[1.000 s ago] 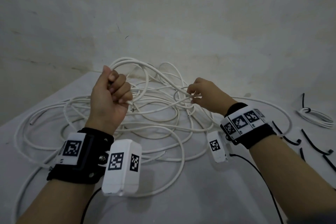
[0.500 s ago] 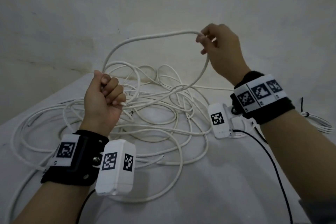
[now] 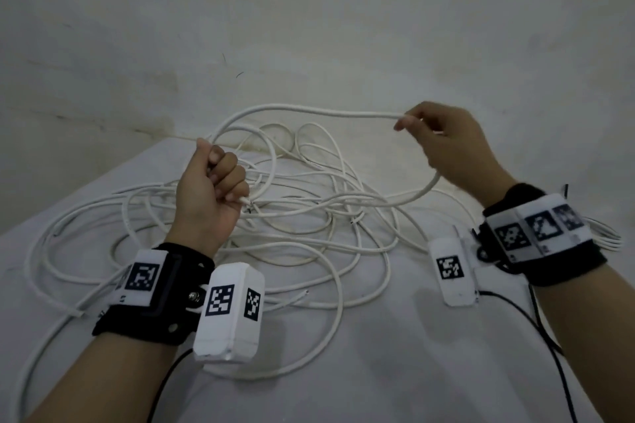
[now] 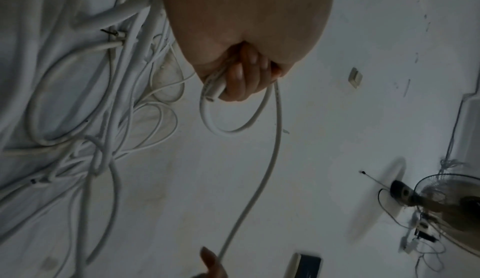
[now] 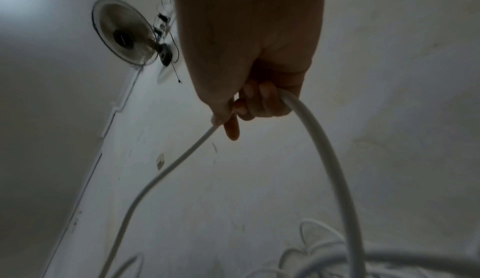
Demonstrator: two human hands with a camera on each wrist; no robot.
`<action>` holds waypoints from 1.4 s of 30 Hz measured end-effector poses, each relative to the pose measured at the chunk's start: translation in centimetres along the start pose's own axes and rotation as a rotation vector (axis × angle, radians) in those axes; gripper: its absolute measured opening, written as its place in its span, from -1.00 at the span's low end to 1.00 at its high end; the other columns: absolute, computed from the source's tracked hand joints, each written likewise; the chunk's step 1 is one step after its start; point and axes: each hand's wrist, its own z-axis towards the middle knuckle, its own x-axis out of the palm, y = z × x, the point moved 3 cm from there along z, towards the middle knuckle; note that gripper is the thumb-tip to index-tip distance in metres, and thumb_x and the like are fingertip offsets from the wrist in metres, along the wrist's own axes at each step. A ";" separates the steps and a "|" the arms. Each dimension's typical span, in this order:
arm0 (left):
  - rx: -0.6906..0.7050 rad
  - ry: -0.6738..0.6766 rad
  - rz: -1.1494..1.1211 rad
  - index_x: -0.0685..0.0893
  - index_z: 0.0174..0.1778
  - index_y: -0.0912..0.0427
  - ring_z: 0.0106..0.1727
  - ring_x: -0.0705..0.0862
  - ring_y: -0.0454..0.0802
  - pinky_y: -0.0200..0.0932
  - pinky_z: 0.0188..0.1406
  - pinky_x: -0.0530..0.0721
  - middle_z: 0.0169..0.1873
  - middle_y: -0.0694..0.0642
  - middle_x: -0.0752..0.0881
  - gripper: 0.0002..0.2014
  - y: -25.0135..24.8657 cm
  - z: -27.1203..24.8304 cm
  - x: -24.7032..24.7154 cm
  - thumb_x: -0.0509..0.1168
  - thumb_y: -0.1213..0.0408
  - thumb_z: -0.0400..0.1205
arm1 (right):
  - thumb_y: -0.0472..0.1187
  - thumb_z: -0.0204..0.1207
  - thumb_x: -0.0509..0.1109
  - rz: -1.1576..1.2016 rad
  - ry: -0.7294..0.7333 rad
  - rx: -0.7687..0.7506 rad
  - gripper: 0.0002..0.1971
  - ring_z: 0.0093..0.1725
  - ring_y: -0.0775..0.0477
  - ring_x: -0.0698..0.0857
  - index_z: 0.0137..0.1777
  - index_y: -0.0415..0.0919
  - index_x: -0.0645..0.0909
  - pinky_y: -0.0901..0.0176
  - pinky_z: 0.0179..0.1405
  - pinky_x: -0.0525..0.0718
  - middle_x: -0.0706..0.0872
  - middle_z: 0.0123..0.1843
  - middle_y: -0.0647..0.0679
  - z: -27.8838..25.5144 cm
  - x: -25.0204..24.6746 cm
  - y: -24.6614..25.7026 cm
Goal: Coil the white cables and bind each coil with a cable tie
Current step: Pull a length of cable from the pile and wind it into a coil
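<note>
A tangle of white cables (image 3: 295, 216) lies spread over the white table (image 3: 395, 371). My left hand (image 3: 214, 182) is a fist gripping one white cable near its end, with a small loop hanging from it (image 4: 228, 118) in the left wrist view. That cable (image 3: 309, 112) arcs up and to the right, where my right hand (image 3: 436, 137) holds it in curled fingers. Below my right hand (image 5: 254, 106) the cable (image 5: 330, 159) drops back to the pile.
A bound white coil (image 3: 608, 237) shows partly behind my right wrist at the table's right edge. A stained wall (image 3: 309, 27) rises right behind the table. Loose cable runs along the table's left side (image 3: 37, 268). A wall fan (image 5: 124, 34) appears in the right wrist view.
My right hand took a strand from the pile, lifted it high, then carried it right and lower, stretching the cable away from my left fist. The left hand has barely moved.
</note>
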 end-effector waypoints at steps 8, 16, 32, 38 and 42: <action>0.000 -0.006 -0.041 0.35 -0.51 0.06 -0.75 0.18 -0.20 -0.38 -0.78 0.13 -0.70 -0.09 0.23 -0.51 -0.1 0.2 -0.8 -0.06 0.04 0.76 | -0.25 0.69 0.24 0.295 0.356 0.227 -0.90 -0.56 -0.03 0.67 -0.08 -0.19 0.44 0.23 -0.55 0.64 0.49 -0.40 -0.19 -2.8 -0.3 0.3; 0.003 0.012 -0.031 0.38 -0.53 0.06 -0.73 0.18 -0.21 -0.39 -0.75 0.17 -0.69 -0.09 0.23 -0.49 0.2 -0.1 0.1 -0.08 0.04 0.77 | -0.50 0.59 0.14 -0.349 0.444 -0.134 -0.39 -0.29 -0.06 0.53 0.55 0.05 0.39 0.28 -0.33 0.33 0.50 -0.13 -0.10 -7.9 3.3 1.8; -0.060 0.211 0.297 0.27 -0.34 0.13 -0.69 0.20 -0.23 -0.37 -0.69 0.30 -0.66 -0.08 0.26 -0.65 2.6 -1.9 3.2 -0.10 0.15 0.78 | -0.43 0.44 0.35 -0.429 0.619 -0.652 -0.67 -0.37 -0.11 0.65 0.08 -0.08 0.76 0.15 -0.59 0.44 0.65 -0.11 -0.03 -10.0 5.6 9.7; -0.223 0.338 0.471 0.36 -0.23 0.16 -0.57 0.28 -0.12 -0.33 -0.60 0.35 -0.54 0.07 0.28 -0.72 4.7 -3.8 4.5 -0.05 0.18 0.77 | -0.21 0.45 0.51 0.081 0.218 -0.524 -0.89 -0.31 0.44 0.54 -0.07 -0.23 0.75 0.61 -0.26 0.39 0.68 -0.25 0.11 -7.3 2.7 9.8; -0.356 0.445 0.436 0.38 -0.26 0.20 -0.63 0.32 -0.13 -0.30 -0.65 0.41 -0.61 0.03 0.34 -0.71 5.3 -4.6 5.0 0.01 0.11 0.70 | -0.15 0.36 0.61 0.136 0.077 -0.345 -0.81 -0.36 0.26 0.52 -0.19 -0.23 0.70 0.53 -0.33 0.37 0.58 -0.37 0.10 -6.2 2.7 8.1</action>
